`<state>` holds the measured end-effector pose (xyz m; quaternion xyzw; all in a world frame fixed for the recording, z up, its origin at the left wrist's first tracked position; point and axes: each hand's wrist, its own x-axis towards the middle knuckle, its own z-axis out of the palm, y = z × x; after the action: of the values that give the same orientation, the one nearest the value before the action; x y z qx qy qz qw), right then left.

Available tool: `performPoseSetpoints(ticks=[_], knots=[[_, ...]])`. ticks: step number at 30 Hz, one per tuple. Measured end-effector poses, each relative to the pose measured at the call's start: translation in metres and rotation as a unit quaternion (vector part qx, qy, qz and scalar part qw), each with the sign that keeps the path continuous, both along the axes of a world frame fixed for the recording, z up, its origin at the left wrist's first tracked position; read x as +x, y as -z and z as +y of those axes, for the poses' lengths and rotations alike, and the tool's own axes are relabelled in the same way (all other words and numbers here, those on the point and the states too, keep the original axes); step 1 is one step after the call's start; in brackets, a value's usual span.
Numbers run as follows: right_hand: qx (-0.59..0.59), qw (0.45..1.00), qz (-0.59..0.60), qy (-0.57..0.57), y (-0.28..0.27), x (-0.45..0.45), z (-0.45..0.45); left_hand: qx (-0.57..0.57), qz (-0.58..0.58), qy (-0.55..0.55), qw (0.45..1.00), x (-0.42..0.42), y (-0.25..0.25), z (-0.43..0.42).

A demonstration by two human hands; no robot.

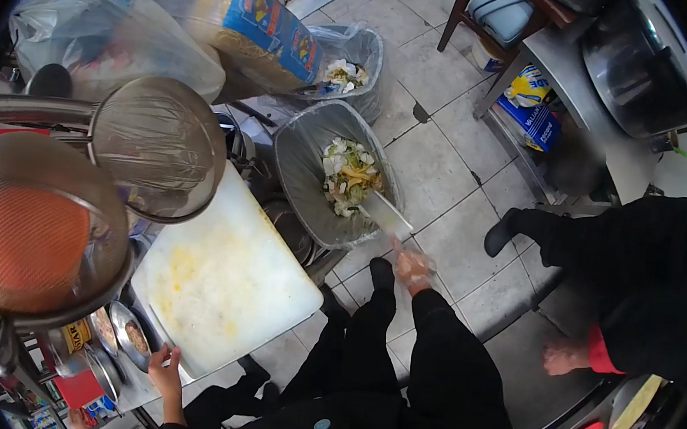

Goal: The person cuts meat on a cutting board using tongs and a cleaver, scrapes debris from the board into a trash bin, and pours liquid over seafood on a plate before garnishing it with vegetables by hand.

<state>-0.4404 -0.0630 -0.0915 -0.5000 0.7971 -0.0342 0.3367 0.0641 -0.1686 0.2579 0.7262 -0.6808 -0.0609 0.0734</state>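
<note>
My right hand [414, 271], in what looks like a clear plastic glove, is closed on the handle of a broad-bladed kitchen knife [386, 214]. Its blade reaches over the near rim of a grey bin [299, 156] lined with a clear bag. Pale and green food scraps [349, 174] lie inside the bin. At the near left edge of a white cutting board [231, 266], the fingers of my left hand [165, 373] are bent against the edge. Yellow stains and small bits mark the board.
Mesh strainers [36, 226] and a whisk [156, 143] stand left of the board, near metal bowls [131, 336]. Behind is a second lined bin [363, 51] beside bagged goods [266, 29]. Another person [643, 276] stands at right, near a large pot [643, 70].
</note>
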Motion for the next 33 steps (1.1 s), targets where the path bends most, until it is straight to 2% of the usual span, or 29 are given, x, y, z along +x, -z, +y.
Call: performPoseSetpoints(ticks=[3,5,7,9,10,11,12,13,14,15,16,17,18,21,23,25,27,29,31,32,33], knots=[[0.025,0.998,-0.059,0.016,-0.013,-0.004,0.056,-0.005,0.013,0.007,1.000,0.000,0.000,-0.006],[-0.029,0.998,-0.041,0.045,-0.017,0.004,0.099,-0.001,0.026,-0.010,1.000,0.005,0.000,-0.010],[0.063,0.994,-0.024,0.086,-0.036,0.005,0.127,0.052,0.032,-0.081,0.995,0.000,-0.008,-0.023],[0.072,0.988,-0.053,0.123,-0.093,0.005,0.152,0.050,0.156,-0.106,0.981,-0.006,-0.010,-0.034],[0.064,0.990,-0.044,0.115,-0.118,0.010,0.156,0.043,0.156,-0.102,0.982,0.003,0.000,-0.042],[0.010,0.985,-0.016,0.172,-0.140,0.022,0.161,0.037,0.154,-0.105,0.982,0.020,0.013,-0.046],[-0.049,0.974,0.009,0.221,-0.162,0.029,0.159,0.031,0.078,-0.082,0.993,0.031,0.030,-0.050],[-0.060,0.979,0.010,0.193,-0.185,0.034,0.155,0.027,-0.001,-0.068,0.997,0.041,0.037,-0.054],[-0.122,0.966,0.012,0.226,-0.209,0.040,0.148,0.074,0.009,-0.056,0.996,0.034,0.029,-0.055],[-0.183,0.949,0.007,0.256,-0.229,0.046,0.138,0.047,0.006,-0.051,0.998,0.038,0.042,-0.056],[-0.266,0.939,0.023,0.219,-0.245,0.051,0.130,0.073,0.013,-0.071,0.995,0.033,0.038,-0.056],[-0.347,0.919,0.037,0.186,-0.260,0.057,0.122,0.048,0.019,-0.073,0.996,0.029,0.034,-0.052],[-0.352,0.916,-0.004,0.193,-0.270,0.061,0.114,0.033,0.020,-0.057,0.998,0.022,0.021,-0.047],[-0.370,0.921,-0.035,0.120,-0.311,0.077,0.086,-0.015,0.020,-0.060,0.998,0.029,0.014,-0.036],[-0.381,0.916,-0.081,0.101,-0.322,0.089,0.066,-0.024,0.028,-0.085,0.996,0.035,0.017,-0.035],[-0.389,0.909,-0.147,0.015,-0.318,0.096,0.045,-0.033,0.032,-0.103,0.994,0.046,0.017,-0.027],[-0.389,0.907,-0.163,-0.007,-0.340,0.122,0.009,-0.007,0.141,-0.114,0.984,0.053,0.016,-0.024],[-0.456,0.852,-0.232,-0.109,-0.348,0.146,-0.034,-0.037,0.131,-0.131,0.982,0.053,-0.005,-0.009],[-0.495,0.791,-0.342,-0.109,-0.377,0.187,-0.083,-0.052,0.282,-0.236,0.928,0.063,-0.010,0.007],[-0.392,0.780,-0.485,-0.056,-0.408,0.204,-0.101,-0.077,0.334,-0.283,0.896,0.069,-0.008,0.017],[-0.273,0.743,-0.611,-0.002,-0.438,0.218,-0.118,-0.080,0.334,-0.283,0.896,0.078,0.001,0.026]])
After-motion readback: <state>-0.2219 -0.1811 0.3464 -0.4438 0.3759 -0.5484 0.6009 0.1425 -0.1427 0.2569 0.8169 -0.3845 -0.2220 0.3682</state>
